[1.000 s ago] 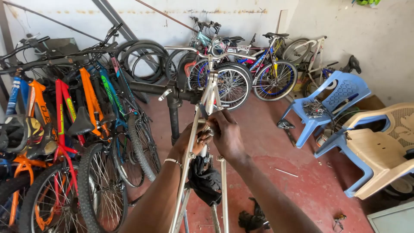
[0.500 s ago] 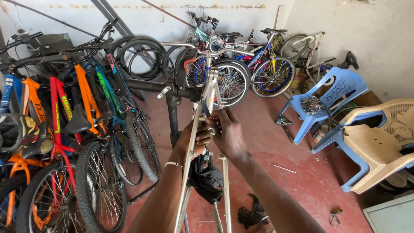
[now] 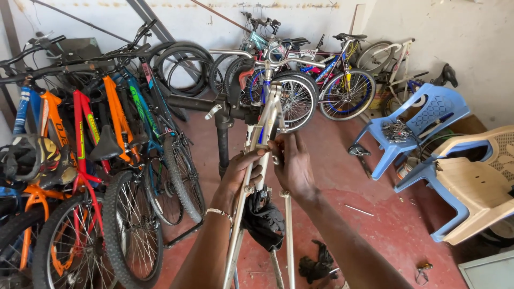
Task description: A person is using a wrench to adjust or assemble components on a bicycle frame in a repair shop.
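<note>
A silver bicycle frame (image 3: 267,115) is clamped in a black repair stand (image 3: 222,115) in front of me. My left hand (image 3: 242,174) wraps around one silver tube of the frame. My right hand (image 3: 292,163) pinches a small fitting on the tube beside it, fingertips close to the left hand's. A black rag (image 3: 263,220) hangs on the frame just below both hands. A bead bracelet sits on my left wrist.
A row of orange, red and blue bicycles (image 3: 91,160) stands at the left. More bicycles (image 3: 332,80) and loose tyres (image 3: 184,67) lean on the back wall. A blue plastic chair (image 3: 423,115) holding metal parts and a beige chair (image 3: 476,182) stand at the right. Black rags (image 3: 316,262) lie on the red floor.
The view has tilted down slightly and both hands sit a little lower on the frame. My right fingers have closed in on the small fitting.
</note>
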